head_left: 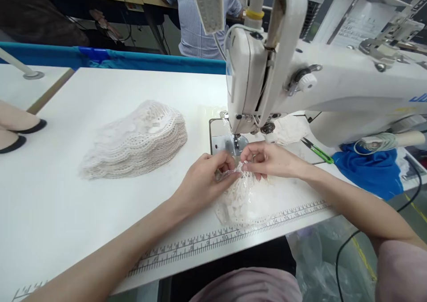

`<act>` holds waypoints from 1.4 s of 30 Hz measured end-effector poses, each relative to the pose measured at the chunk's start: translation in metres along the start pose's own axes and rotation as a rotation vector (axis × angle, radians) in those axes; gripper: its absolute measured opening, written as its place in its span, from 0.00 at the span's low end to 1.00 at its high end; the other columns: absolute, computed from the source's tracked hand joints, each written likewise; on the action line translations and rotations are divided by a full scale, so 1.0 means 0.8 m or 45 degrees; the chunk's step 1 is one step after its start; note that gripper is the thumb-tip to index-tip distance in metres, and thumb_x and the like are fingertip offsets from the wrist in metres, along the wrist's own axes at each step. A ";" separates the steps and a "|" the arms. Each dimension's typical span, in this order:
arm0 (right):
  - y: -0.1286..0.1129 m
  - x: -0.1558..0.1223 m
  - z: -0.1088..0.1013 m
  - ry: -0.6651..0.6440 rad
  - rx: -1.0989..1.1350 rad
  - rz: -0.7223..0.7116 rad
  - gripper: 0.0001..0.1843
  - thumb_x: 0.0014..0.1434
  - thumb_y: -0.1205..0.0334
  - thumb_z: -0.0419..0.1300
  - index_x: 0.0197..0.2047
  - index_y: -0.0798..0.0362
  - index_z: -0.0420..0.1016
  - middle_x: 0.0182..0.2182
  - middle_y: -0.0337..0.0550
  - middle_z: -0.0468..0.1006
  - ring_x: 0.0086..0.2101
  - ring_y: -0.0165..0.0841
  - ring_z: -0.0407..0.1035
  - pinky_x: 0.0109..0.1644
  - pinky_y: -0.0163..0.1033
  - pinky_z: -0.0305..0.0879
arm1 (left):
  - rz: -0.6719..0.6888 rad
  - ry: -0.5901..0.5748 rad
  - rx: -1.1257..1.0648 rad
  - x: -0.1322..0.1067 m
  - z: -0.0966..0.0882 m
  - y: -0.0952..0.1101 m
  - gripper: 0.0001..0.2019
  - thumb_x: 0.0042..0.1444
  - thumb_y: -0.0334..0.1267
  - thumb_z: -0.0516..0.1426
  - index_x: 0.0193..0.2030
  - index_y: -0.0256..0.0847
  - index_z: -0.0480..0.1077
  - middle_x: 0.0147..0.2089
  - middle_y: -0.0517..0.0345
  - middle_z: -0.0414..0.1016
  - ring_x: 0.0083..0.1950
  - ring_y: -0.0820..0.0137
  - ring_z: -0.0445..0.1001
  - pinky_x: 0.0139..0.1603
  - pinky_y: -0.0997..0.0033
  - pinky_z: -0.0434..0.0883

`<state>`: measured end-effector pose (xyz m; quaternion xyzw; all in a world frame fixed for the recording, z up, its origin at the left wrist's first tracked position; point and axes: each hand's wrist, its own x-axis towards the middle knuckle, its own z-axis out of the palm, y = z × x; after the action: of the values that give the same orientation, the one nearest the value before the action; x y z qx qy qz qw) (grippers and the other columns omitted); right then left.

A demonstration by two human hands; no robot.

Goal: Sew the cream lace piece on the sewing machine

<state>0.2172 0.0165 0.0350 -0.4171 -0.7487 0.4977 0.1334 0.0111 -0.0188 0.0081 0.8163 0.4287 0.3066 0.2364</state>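
Lace piece [233, 199]: I am finding it at the near side of the sewing machine [248, 79], its upper edge being bunched between two hands and its loose part spreading toward the person; the table [100, 231] is probably bearing most of its weight.
Left hand [207, 173]: narrow, pinching the lace edge between thumb and fingers, near the sewing machine's needle area.
Right hand [267, 159]: narrow too, pinching the same edge from the other side; I am judging that the paired grips are keeping a small stretch under control.
Presser foot [236, 144]: standing below the sewing machine's head, just beyond the fingertips; I am not able to tell whether lace is touching it.
Lace stack [143, 142]: lying left of the sewing machine, edges roughly together, likely for easy reach.
Pale fabric [290, 128]: resting beneath the sewing machine's arm.
Green-handled snips [320, 152]: lying right of the sewing machine's needle area, presumably kept handy.
Blue cloth [370, 171]: sitting bunched, farther right beneath the sewing machine's arm.
Ruler markings [200, 244]: running along the near table edge, before the sewing machine.
Striped-shirt person [200, 22]: working or waiting behind the sewing machine; I am not able to tell which.
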 end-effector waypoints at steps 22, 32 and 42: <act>0.030 -0.013 0.026 0.399 -0.648 -0.811 0.07 0.63 0.67 0.54 0.45 0.52 0.70 0.28 0.36 0.77 0.24 0.25 0.68 0.26 0.31 0.63 | 0.505 0.261 0.476 -0.010 0.003 -0.010 0.09 0.62 0.28 0.53 0.33 0.45 0.59 0.18 0.75 0.64 0.16 0.78 0.58 0.33 0.72 0.69; 0.026 -0.018 0.018 0.686 -1.366 -1.637 0.08 0.58 0.70 0.62 0.30 0.49 0.77 0.21 0.32 0.75 0.23 0.24 0.68 0.19 0.30 0.63 | 0.410 0.157 0.337 -0.011 0.001 0.002 0.13 0.63 0.28 0.49 0.52 0.44 0.62 0.18 0.74 0.65 0.19 0.76 0.64 0.31 0.72 0.68; 0.016 -0.025 0.019 0.704 -1.207 -1.574 0.05 0.58 0.71 0.62 0.31 0.55 0.78 0.19 0.33 0.73 0.20 0.23 0.64 0.18 0.31 0.59 | 0.128 -0.009 0.097 -0.014 -0.005 0.016 0.07 0.61 0.34 0.54 0.34 0.43 0.73 0.21 0.68 0.71 0.22 0.77 0.67 0.27 0.75 0.65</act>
<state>0.2260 -0.0061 0.0214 -0.0493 -0.9137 -0.1545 0.3726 0.0102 -0.0345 0.0156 0.8464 0.3975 0.2986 0.1911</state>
